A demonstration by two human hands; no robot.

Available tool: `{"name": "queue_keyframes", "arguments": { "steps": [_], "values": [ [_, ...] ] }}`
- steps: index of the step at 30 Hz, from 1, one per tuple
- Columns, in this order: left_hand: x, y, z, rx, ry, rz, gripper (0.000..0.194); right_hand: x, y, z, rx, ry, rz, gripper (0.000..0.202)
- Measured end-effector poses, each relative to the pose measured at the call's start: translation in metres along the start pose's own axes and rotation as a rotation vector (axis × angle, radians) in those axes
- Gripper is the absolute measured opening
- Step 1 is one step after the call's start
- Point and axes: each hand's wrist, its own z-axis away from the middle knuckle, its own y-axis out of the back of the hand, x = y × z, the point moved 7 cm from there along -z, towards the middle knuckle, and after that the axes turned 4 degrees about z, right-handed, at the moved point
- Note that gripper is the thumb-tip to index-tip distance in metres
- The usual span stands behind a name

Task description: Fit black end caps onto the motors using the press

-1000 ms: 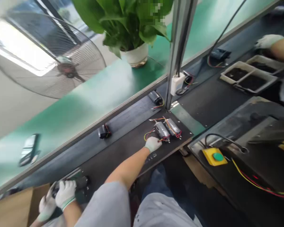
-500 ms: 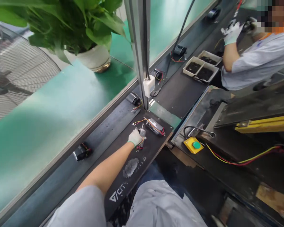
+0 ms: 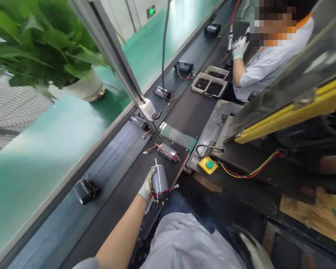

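My left hand (image 3: 148, 184), in a white glove, is closed around a grey cylindrical electric motor (image 3: 160, 178). The motor is lifted above the black bench, its shaft pointing up and away and its red and yellow wires hanging at the near end. Just beyond it, a second motor (image 3: 168, 151) lies on its side on the bench. At the lower right a blurred pale shape looks like my gloved right hand (image 3: 253, 248); its fingers are smeared by motion.
Several motors, one nearby (image 3: 86, 191), lie along the conveyor belt (image 3: 112, 157). A yellow box with a green button (image 3: 208, 164) sits right of the bench. A metal post (image 3: 114, 59) rises behind. A co-worker (image 3: 268, 63) works beyond white trays (image 3: 210, 84) of small dark parts.
My left hand has raised the motor from the bench and brought it closer to me. The view has swung right, and the blurred pale shape at the lower right shows more.
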Motion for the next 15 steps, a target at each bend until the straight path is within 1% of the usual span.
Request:
{"name": "queue_keyframes", "arguments": {
  "steps": [1,2,3,4,6,7,8,9,10,11,12,13,15],
  "values": [
    [-0.005,-0.016,0.017,-0.086,0.02,0.039,0.092,-0.011,-0.004,-0.007,-0.076,0.021,-0.071,0.039],
    [-0.009,-0.035,0.035,-0.188,0.046,0.086,0.095,-0.028,-0.008,-0.013,-0.167,0.055,-0.161,0.041],
    [-0.01,-0.056,0.053,-0.295,0.066,0.142,0.094,-0.05,-0.012,-0.018,-0.263,0.107,-0.268,0.042],
    [-0.007,-0.079,0.071,-0.401,0.071,0.196,0.089,-0.074,-0.012,-0.024,-0.33,0.163,-0.367,0.043],
    [0.006,-0.126,0.106,-0.576,0.029,0.247,0.072,-0.12,-0.006,-0.037,-0.424,0.288,-0.487,0.045],
    [0.015,-0.149,0.123,-0.635,-0.009,0.225,0.065,-0.137,-0.001,-0.044,-0.472,0.335,-0.533,0.047],
    [0.023,-0.172,0.138,-0.674,-0.053,0.175,0.061,-0.148,0.005,-0.05,-0.54,0.364,-0.58,0.05],
    [0.031,-0.196,0.152,-0.711,-0.084,0.117,0.062,-0.152,0.011,-0.056,-0.615,0.376,-0.628,0.051],
    [0.036,-0.22,0.166,-0.747,-0.095,0.063,0.064,-0.149,0.018,-0.061,-0.683,0.366,-0.681,0.051],
    [0.039,-0.243,0.177,-0.775,-0.096,0.017,0.066,-0.141,0.028,-0.065,-0.731,0.341,-0.734,0.05],
    [0.04,-0.265,0.187,-0.8,-0.095,-0.024,0.068,-0.128,0.038,-0.069,-0.748,0.311,-0.783,0.048],
    [0.04,-0.287,0.195,-0.823,-0.099,-0.063,0.068,-0.111,0.051,-0.073,-0.727,0.28,-0.827,0.046],
    [0.037,-0.325,0.206,-0.854,-0.126,-0.134,0.064,-0.076,0.078,-0.08,-0.634,0.234,-0.877,0.044]
  ]
}}
